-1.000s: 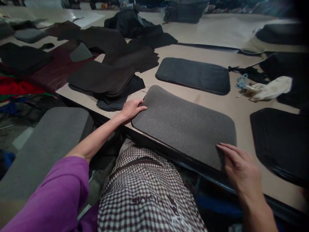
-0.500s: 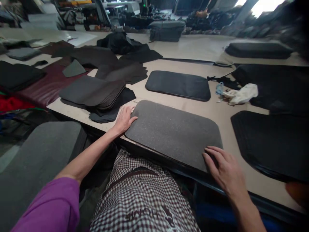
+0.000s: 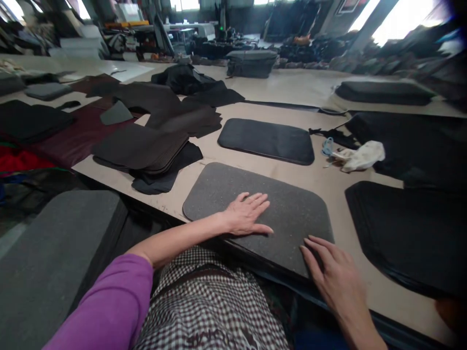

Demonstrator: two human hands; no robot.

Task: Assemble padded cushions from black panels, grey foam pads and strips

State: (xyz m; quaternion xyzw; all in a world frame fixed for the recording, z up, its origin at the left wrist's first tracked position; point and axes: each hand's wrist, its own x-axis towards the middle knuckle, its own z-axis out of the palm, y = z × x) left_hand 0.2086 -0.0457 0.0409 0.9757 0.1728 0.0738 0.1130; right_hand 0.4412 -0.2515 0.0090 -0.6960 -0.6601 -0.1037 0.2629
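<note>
A grey rounded panel (image 3: 284,204) lies flat at the table's front edge. On its middle rests my left hand (image 3: 250,214), palm down, thumb and fingers spread. My right hand (image 3: 333,270) touches the panel's right end near the front corner, its thumb apart from the fingers and nothing gripped. Just behind the grey panel is a black rounded panel (image 3: 266,141) lying flat. A larger black panel stack (image 3: 408,233) sits to the right of my right hand.
Dark brown sheets (image 3: 142,146) are stacked on the table (image 3: 175,206) at left. A white cloth bundle (image 3: 361,155) lies behind the right side. Grey panels (image 3: 62,238) stand beside the table at lower left. Another pile (image 3: 251,63) is at the back.
My left hand has moved right, from the grey panel's left edge onto its middle. My right hand stays at the right end. The view has tilted up slightly.
</note>
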